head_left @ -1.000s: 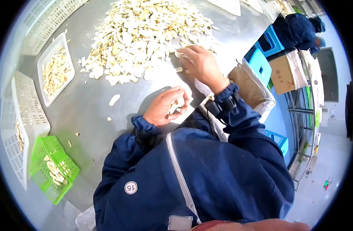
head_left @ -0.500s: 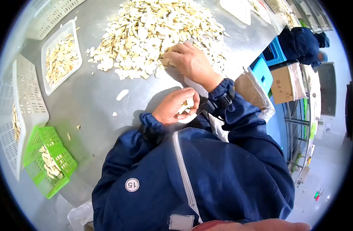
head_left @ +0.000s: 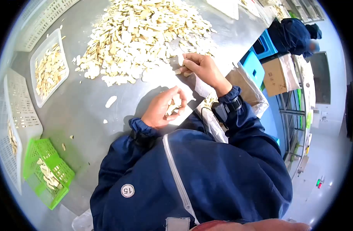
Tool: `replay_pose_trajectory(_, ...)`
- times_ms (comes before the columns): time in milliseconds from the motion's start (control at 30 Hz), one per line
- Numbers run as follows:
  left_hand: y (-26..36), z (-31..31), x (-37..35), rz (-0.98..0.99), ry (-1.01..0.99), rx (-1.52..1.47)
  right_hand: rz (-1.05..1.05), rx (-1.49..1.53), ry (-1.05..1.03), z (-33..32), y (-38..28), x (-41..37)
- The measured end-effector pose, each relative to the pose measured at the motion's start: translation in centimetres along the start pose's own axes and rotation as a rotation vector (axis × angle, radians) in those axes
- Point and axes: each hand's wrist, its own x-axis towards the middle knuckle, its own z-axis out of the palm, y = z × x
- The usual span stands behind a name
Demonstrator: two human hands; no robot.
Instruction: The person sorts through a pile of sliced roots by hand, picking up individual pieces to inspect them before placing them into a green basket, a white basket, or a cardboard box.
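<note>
A large heap of pale, thin dried slices [head_left: 138,38] lies on the steel table [head_left: 95,111]. My left hand [head_left: 163,107] is cupped low in front of the heap, fingers curled round several slices [head_left: 174,104]. To its upper right, my right hand [head_left: 203,70] pinches one pale slice [head_left: 180,59] between thumb and fingertips at the heap's near right edge. A few more slices lie just under those fingertips. One longer loose slice [head_left: 111,101] rests on the metal left of my left hand.
At the left stand a white tray of slices [head_left: 65,73], white perforated baskets [head_left: 25,104] and a green basket [head_left: 64,169] holding slices. On the right are a lined bag [head_left: 246,90], a cardboard box [head_left: 276,79], a blue stool [head_left: 254,71] and a person in dark clothing [head_left: 294,36].
My right hand has drawn back from the heap toward the right and now pinches a slice. My left hand stays curled round its slices. The whole view has shifted slightly.
</note>
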Motion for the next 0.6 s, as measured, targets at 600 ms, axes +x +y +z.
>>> replay_pose_trajectory(600,-0.5,-0.9,0.3,-0.033,0.046,-0.149,-0.886,-0.849,0.246,4.0,-1.9,4.2)
